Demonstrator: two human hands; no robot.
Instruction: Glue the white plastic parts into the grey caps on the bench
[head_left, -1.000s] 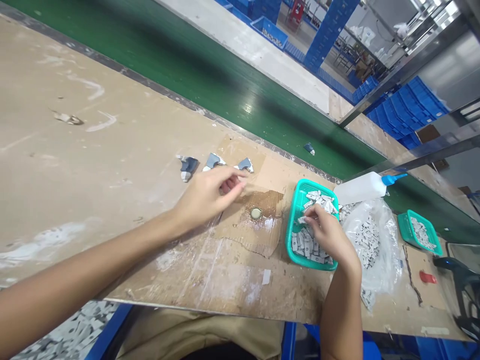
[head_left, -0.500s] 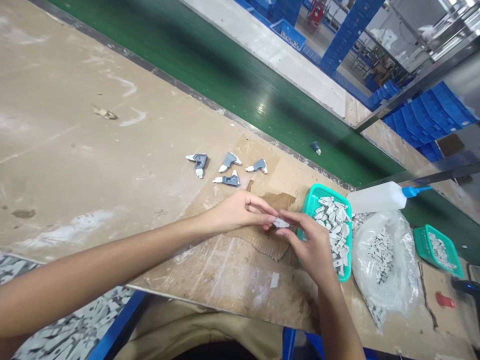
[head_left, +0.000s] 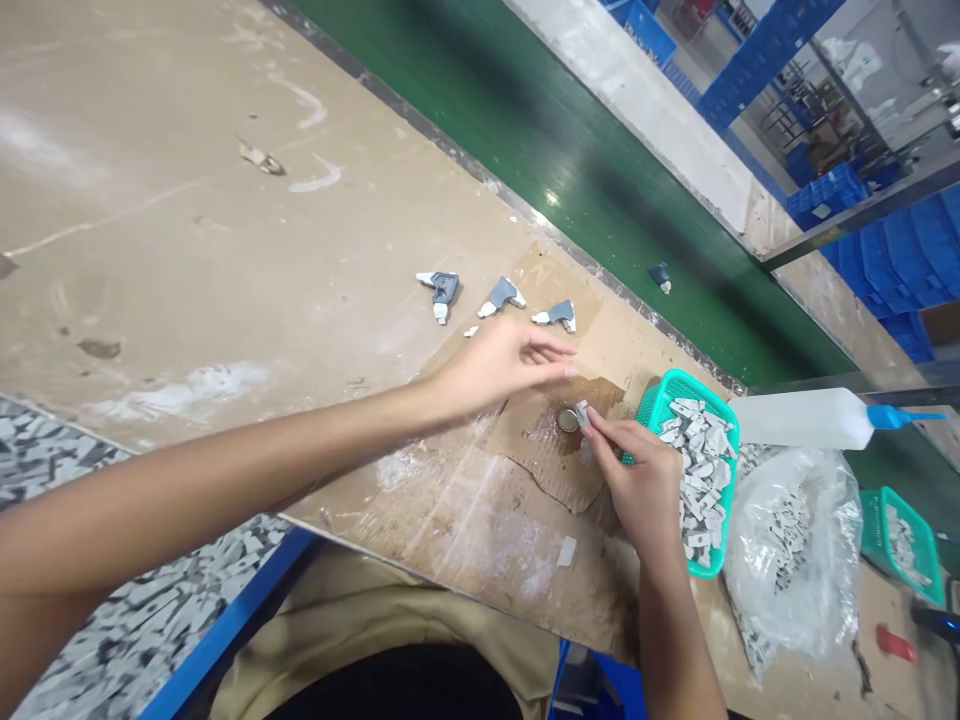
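Observation:
My right hand (head_left: 637, 470) pinches a small pale grey plastic piece (head_left: 583, 412) between thumb and fingertips. Just beside that piece, a small round metal cap (head_left: 568, 421) rests on a torn, stained sheet of cardboard (head_left: 551, 470). My left hand (head_left: 514, 360) is above the board with its fingers stretched out and nothing visible in them. Beyond it lie three dark grey and white angled plastic parts: one on the left (head_left: 442, 292), one in the middle (head_left: 501, 296), one on the right (head_left: 559, 315). A further part is almost hidden under my left hand, only its white tip (head_left: 471, 331) showing.
A green basket (head_left: 730, 520) of pale plastic pieces stands right of my right hand. Past it are a white bottle (head_left: 802, 418) with a blue nozzle, a clear bag (head_left: 832, 580) of pieces and another green basket (head_left: 934, 570). One grey part (head_left: 661, 277) lies on the green belt (head_left: 495, 130).
My hands have come apart. The left moved away over the grey parts, covering one, while the right kept the small piece. The metal cap is now uncovered. The view has shifted.

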